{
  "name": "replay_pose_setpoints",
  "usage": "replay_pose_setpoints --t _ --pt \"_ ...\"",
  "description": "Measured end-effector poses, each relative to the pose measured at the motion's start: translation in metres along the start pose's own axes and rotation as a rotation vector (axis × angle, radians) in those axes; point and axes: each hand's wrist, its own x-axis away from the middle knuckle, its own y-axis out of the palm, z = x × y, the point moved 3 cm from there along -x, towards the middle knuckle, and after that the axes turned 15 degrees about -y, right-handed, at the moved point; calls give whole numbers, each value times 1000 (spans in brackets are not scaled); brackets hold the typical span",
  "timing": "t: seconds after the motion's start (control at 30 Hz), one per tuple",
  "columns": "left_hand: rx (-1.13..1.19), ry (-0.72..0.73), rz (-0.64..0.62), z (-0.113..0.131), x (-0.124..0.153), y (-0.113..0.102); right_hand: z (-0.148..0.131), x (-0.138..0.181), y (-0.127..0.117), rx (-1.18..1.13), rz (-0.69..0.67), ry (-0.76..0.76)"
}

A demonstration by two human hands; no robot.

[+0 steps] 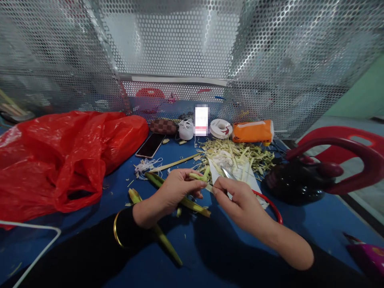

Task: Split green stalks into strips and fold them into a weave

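My left hand (177, 188) is closed around a short green plant stalk piece (200, 176), pinching it above the blue table (234, 256). My right hand (237, 196) is closed on a small knife (228, 173) whose blade points up and away, right beside the stalk piece. Under my hands lie long green stalks (168, 188). Just beyond my hands sits a pile of pale green shavings (240, 154) on a white sheet (255, 182).
A crumpled red plastic bag (66, 156) fills the left. A phone (151, 145), a brown pouch (163, 126), white spools (220, 128) and an orange pack (253, 131) line the perforated metal screen (192, 48). A dark kettle with a red handle (303, 180) stands right.
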Motion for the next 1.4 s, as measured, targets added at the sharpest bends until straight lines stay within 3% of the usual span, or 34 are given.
replay_pose_setpoints --t 0.23,0.37,0.47,0.57,0.93,1.23,1.4 --pt "-1 -52 3 0 -3 -6 -2 0 1 -63 7 45" --pt "18 -70 -72 -2 -6 -7 9 0 8 -361 21 267" --pt "-25 -115 -154 -4 -5 -6 21 2 15 -677 146 482" --pt "-81 -198 -194 -6 -3 -4 28 3 20 -843 272 592" --pt "-133 -215 -67 -14 -2 5 20 5 26 -669 275 444" --pt "-111 -308 -132 -11 4 10 22 7 20 -537 345 349" --pt "-155 -270 -144 -7 7 11 22 7 18 -537 346 351"
